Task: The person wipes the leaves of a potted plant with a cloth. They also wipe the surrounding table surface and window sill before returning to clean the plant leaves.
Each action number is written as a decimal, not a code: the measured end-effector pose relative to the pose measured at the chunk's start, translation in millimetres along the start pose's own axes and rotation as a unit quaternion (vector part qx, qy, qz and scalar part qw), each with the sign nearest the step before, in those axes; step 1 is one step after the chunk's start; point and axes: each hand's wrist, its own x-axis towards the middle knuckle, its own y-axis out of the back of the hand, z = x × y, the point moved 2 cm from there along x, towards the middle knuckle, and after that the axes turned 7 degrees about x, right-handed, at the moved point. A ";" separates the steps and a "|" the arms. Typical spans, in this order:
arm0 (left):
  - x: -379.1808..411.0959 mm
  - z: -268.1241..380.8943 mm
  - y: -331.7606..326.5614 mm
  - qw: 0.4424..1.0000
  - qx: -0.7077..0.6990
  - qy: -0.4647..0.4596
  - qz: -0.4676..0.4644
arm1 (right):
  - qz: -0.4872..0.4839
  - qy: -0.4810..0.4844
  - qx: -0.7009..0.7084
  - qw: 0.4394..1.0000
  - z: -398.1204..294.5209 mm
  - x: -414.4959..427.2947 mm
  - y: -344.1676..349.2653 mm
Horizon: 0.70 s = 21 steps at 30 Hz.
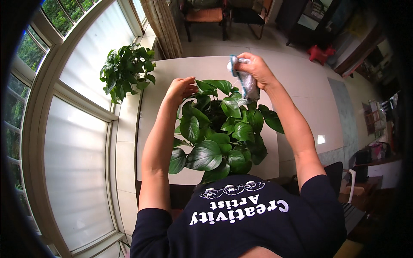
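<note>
A leafy green pothos plant [222, 135] stands on a pale tabletop [187, 66] right in front of me. At its far left edge is my left hand [184, 87], fingers bent and slightly apart beside the leaves; whether it touches a leaf is unclear. My right hand [256, 69], raised above the plant's far right side, grips a white cloth with a teal edge [250, 85]. The cloth hangs down to the upper leaves. Foliage hides most of the pot.
Another potted plant [127, 69] sits on the window sill [126, 154] at left. Beyond the table are chairs [204, 15], a curtain [164, 25] and a red animal-shaped object [321, 54]. A chair [350, 187] stands close at my right.
</note>
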 end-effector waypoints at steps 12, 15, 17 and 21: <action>16.7 -14.6 -15.7 0.968 -0.189 -0.117 -0.117 | -0.060 -0.028 -0.338 0.939 37.3 -1.6 -38.2; 7.5 -17.4 -12.6 0.959 -0.224 -0.115 -0.130 | -0.014 0.014 -0.360 0.933 33.1 -0.5 -47.2; -0.6 -16.4 -16.8 0.955 -0.245 -0.109 -0.128 | 0.001 0.085 -0.397 0.914 35.7 3.0 -65.6; -3.9 -20.1 -15.3 0.939 -0.259 -0.121 -0.190 | 0.021 0.197 -0.587 0.785 61.7 7.7 -95.4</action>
